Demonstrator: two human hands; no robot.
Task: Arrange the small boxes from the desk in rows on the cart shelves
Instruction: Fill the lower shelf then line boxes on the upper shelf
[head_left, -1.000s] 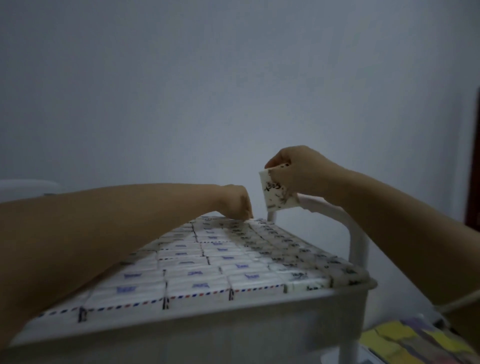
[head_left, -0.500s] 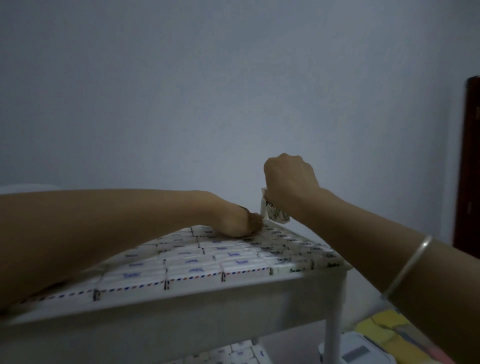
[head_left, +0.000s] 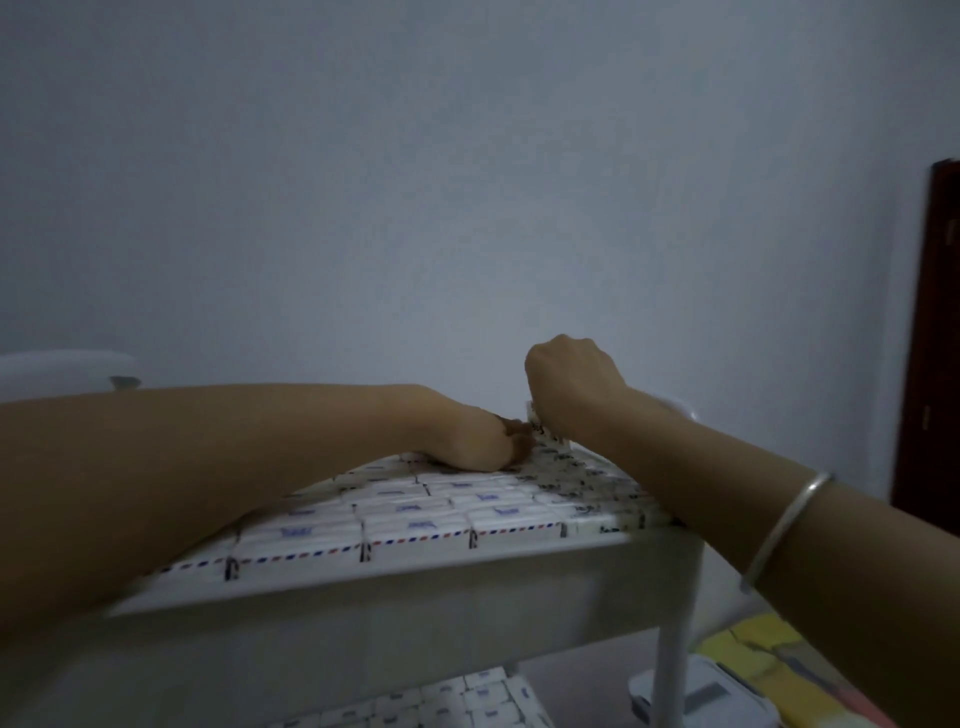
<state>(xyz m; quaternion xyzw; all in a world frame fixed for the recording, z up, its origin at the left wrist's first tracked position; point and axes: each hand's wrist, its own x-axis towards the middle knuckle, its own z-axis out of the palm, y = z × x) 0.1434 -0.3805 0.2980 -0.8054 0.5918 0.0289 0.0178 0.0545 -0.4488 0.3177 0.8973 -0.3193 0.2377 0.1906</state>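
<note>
White small box (head_left: 545, 434) gripped in curled right hand (head_left: 571, 389) at far end of cart top shelf (head_left: 415, 587), touching packed rows (head_left: 415, 514); left hand (head_left: 478, 441) rests curled beside it, grip unclear.

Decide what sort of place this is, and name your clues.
Probably a plain indoor room, perhaps a home or small stockroom: bare painted wall, dark wooden door at right, and a white shelved cart packed with rows of small boxes.

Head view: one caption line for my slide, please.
Right hand holds a small box at the cart shelf, beside the left hand.
</note>
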